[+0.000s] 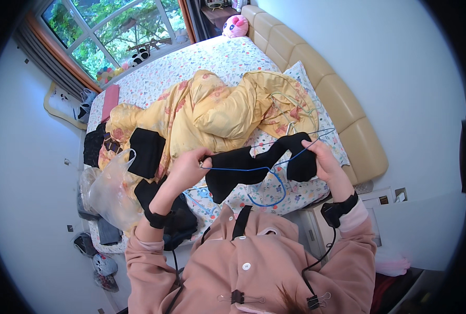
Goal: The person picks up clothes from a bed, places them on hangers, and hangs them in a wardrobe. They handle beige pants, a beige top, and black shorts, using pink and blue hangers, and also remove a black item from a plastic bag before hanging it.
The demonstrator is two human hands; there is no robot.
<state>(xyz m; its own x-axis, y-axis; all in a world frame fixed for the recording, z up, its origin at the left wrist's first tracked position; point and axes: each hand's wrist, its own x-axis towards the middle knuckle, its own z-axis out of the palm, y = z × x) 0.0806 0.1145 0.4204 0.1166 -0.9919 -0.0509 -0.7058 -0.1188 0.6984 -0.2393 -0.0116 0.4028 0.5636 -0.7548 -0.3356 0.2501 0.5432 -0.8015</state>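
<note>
A black garment [235,167] stretches between my two hands above the bed, together with a blue wire hanger [284,186]. My left hand [188,168] grips the garment's edge and the hanger's left end. The thumb and fingers of my right hand [321,159] pinch the garment's other side, near the wire. The hanger's hook curves down toward my body. Part of the wire passes in front of the cloth and part is hidden by it. More wire hangers [292,108] lie on the bed just beyond my right hand.
A crumpled yellow floral quilt [217,114] covers the middle of the bed [146,88]. At the left lie folded black clothing [147,152], a clear plastic bag [113,192] and dark clothes [182,221]. A light blue hanger [201,196] rests below my left hand. The padded headboard [335,106] borders the right.
</note>
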